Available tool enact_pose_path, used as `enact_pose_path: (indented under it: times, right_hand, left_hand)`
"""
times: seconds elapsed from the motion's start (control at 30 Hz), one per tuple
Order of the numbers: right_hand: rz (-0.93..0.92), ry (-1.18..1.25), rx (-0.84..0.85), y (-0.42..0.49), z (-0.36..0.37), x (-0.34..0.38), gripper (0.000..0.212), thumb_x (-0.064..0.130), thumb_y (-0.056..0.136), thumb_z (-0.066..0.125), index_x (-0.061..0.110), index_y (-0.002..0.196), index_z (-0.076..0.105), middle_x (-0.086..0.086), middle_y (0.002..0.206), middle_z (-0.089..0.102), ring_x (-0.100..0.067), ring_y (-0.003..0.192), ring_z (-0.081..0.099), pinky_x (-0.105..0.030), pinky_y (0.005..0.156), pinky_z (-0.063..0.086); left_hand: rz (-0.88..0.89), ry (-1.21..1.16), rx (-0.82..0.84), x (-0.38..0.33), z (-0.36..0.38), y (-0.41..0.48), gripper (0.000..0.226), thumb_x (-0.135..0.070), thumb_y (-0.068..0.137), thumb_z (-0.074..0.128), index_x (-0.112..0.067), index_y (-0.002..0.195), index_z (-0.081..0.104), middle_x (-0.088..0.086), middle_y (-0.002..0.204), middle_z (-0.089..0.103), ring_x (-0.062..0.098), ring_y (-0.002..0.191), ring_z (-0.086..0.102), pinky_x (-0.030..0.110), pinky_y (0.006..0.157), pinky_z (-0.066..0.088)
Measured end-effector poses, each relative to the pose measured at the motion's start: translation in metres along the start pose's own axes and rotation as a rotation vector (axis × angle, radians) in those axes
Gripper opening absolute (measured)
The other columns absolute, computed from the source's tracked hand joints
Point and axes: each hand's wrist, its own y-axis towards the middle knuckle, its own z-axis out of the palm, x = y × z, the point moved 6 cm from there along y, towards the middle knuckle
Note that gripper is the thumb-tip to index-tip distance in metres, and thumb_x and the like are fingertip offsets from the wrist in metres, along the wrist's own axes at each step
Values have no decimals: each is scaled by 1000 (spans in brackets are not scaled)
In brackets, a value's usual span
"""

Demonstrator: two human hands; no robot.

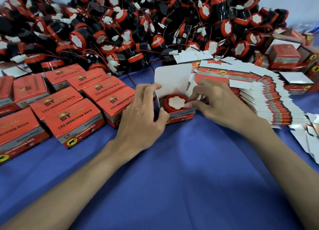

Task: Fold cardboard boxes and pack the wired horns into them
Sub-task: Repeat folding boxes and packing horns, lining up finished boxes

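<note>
A small red cardboard box (179, 116) stands open in the middle of the blue cloth, its white lid flap (172, 77) upright. Inside sits a red horn (176, 102) with a white centre. My left hand (143, 119) grips the box's left side, thumb on the side flap. My right hand (219, 105) pinches the small right flap at the box's rim, fingertips touching the horn's edge. The horn's wire is hidden.
A big heap of red-and-black wired horns (138, 22) fills the back. Several closed boxes (72, 112) lie in rows at the left. A fanned stack of flat box blanks (262, 98) lies at the right, with more boxes (284, 57) behind it.
</note>
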Motion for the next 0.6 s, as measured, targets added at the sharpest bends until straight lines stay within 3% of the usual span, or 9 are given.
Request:
enact_pose_path:
  times: [0.07, 0.13, 0.23, 0.3, 0.4, 0.47, 0.53, 0.6]
  right_hand:
    - [-23, 44, -63, 0, 1, 4, 24, 16, 82, 75, 4, 68, 60, 10, 69, 39, -3, 63, 36, -19, 59, 23]
    - [-50, 56, -85, -1, 9, 6, 30, 23, 86, 70, 8, 64, 57, 16, 74, 35, -6, 66, 37, -16, 61, 24]
    - [-79, 56, -91, -6, 25, 9, 30, 28, 94, 57, 4, 77, 64, -4, 107, 49, -14, 92, 45, -20, 79, 32]
    - [-136, 73, -189, -7, 26, 15, 22, 19, 92, 61, -1, 85, 59, -19, 117, 47, -18, 97, 48, -23, 81, 41]
    - [-159, 159, -309, -7, 20, 16, 27, 13, 85, 68, -3, 102, 53, -16, 111, 52, -18, 98, 52, -25, 81, 46]
    - [-127, 216, -310, -10, 18, 18, 36, 19, 86, 64, 2, 116, 53, -8, 110, 60, -15, 99, 57, -18, 88, 46]
    - [-125, 225, -272, -11, 22, 25, 33, 23, 88, 60, 5, 116, 57, 1, 102, 66, -11, 96, 61, -19, 89, 46]
    - [-88, 258, -255, -10, 26, 30, 26, 21, 89, 59, 8, 111, 59, 8, 91, 67, -6, 89, 62, -27, 85, 49]
  left_hand:
    - [1, -12, -23, 2, -1, 1, 53, -29, 81, 47, -13, 132, 44, 3, 125, 43, 6, 85, 45, 26, 67, 37]
    - [26, -25, -37, 2, -2, 2, 57, -31, 81, 44, -12, 134, 44, 4, 127, 42, 0, 87, 39, 18, 70, 32]
    - [48, -31, -7, 3, 1, 2, 63, -38, 85, 37, -17, 144, 39, 1, 130, 40, 1, 91, 39, 18, 75, 33]
    - [47, -27, -5, 7, 1, 2, 63, -42, 89, 33, -19, 148, 35, 1, 128, 41, 3, 93, 40, 19, 76, 34]
    - [58, -37, 5, 8, 4, 2, 60, -44, 96, 31, -20, 151, 32, 1, 134, 41, 6, 110, 42, 22, 85, 37]
    - [65, -109, 17, 8, 6, 3, 55, -45, 99, 28, -23, 147, 38, 0, 139, 39, -1, 117, 38, 18, 91, 34]
    - [67, -208, 7, 8, 6, 5, 44, -41, 102, 31, -26, 141, 44, -1, 137, 41, -3, 116, 40, 17, 95, 35]
    - [103, -174, 1, 7, 6, 7, 38, -30, 102, 39, -17, 133, 56, 5, 135, 44, 1, 113, 43, 17, 97, 35]
